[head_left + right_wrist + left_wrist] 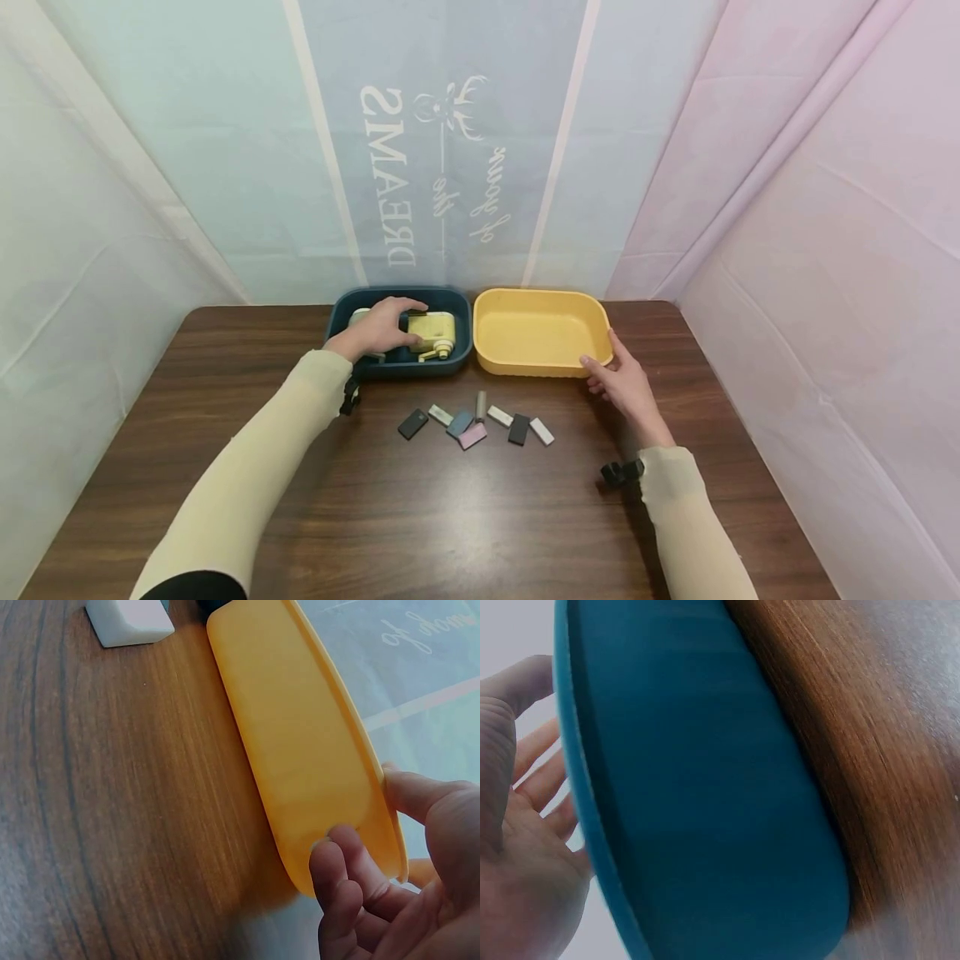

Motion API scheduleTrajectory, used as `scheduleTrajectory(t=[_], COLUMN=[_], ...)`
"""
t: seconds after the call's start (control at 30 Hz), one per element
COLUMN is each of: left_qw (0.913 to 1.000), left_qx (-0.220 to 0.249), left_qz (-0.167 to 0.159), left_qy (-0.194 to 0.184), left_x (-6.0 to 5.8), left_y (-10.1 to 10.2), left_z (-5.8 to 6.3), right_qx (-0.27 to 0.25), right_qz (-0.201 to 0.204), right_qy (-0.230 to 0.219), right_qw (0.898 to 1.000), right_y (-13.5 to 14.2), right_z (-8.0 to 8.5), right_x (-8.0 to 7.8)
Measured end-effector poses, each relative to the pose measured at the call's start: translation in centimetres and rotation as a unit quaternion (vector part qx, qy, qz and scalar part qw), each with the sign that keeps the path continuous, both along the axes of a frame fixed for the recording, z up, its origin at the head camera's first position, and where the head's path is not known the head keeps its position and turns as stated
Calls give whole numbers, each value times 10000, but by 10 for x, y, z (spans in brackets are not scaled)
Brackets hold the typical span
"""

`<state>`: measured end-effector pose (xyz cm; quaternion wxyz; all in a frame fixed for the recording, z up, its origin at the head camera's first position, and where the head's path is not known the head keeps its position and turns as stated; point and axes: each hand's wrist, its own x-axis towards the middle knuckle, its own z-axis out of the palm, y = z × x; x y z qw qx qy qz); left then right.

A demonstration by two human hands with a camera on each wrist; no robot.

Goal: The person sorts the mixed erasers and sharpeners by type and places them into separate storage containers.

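Note:
The left hand (pixel 381 325) reaches over the dark blue bin (pixel 405 369), fingers and thumb spread apart at the left end of a pale yellow boxy item with a small crank handle (pixel 433 332). In the left wrist view, the blue bin's wall (pixel 705 787) covers part of the left hand (pixel 536 817). The right hand (pixel 624 382) grips the near right corner of the yellow bin (pixel 542 368), thumb over the rim. In the right wrist view, the fingers of the right hand (pixel 390 877) curl against the outside of the yellow bin (pixel 300 735).
In front of the bins lie several small flat blocks, among them a black one (pixel 413 424), a pink one (pixel 472 436) and a white one (pixel 542 432). A printed curtain (pixel 450 208) hangs right behind both bins at the back edge of the brown table (pixel 450 533).

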<state>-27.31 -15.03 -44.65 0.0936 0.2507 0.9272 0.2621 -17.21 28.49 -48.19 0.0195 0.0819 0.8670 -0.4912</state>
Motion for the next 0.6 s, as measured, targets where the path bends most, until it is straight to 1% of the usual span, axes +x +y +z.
scheduleTrajectory(t=[0.13, 0.27, 0.43, 0.6], left_qw=[9998, 9989, 9968, 9926], left_qx=[123, 400, 738, 1102], left_qz=[-33, -35, 182, 406], left_qy=[139, 222, 233, 303], left_x=[6, 14, 28, 42], left_y=[-5, -10, -21, -34], left_z=[3, 7, 15, 18], right_qx=[94, 222, 419, 668], right_qz=[-22, -87, -95, -130], right_qy=[72, 135, 212, 286], right_qw=[9999, 9996, 9989, 9973], right_y=[1, 1, 0, -1], right_z=[1, 1, 2, 3], right_x=[0, 0, 1, 2])
